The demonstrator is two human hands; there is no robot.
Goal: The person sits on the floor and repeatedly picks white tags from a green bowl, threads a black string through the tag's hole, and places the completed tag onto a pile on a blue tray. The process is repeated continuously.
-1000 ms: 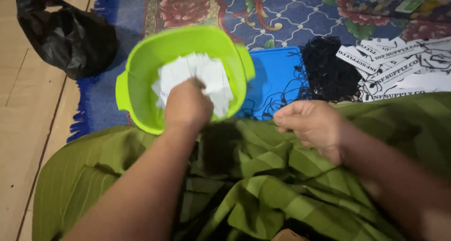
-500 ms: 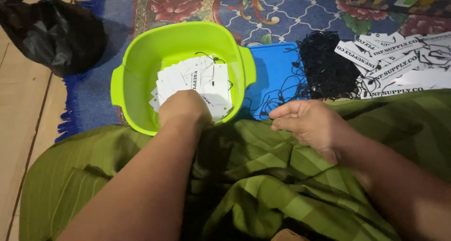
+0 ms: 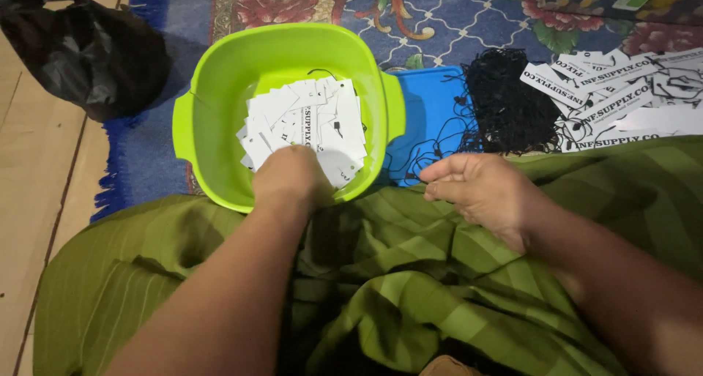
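Note:
My left hand (image 3: pixel 291 177) reaches over the near rim of a lime green plastic basin (image 3: pixel 212 90), its fingers curled down onto a heap of white paper tags (image 3: pixel 311 120) with thin black strings inside. Whether it grips a tag is hidden by the back of the hand. My right hand (image 3: pixel 480 189) hovers over the green striped cloth (image 3: pixel 410 273) on my lap, fingers loosely bent and pointing left, near thin black strings lying on a blue tray (image 3: pixel 428 109).
A tangle of black strings (image 3: pixel 509 105) lies past the blue tray, with a spread of white printed tags (image 3: pixel 622 90) to its right. A black plastic bag (image 3: pixel 80 50) sits at the far left on the wooden floor. A patterned blue carpet lies underneath.
My left hand has drawn back from the middle of the basin toward its near rim, uncovering more of the tags. My right hand has barely moved.

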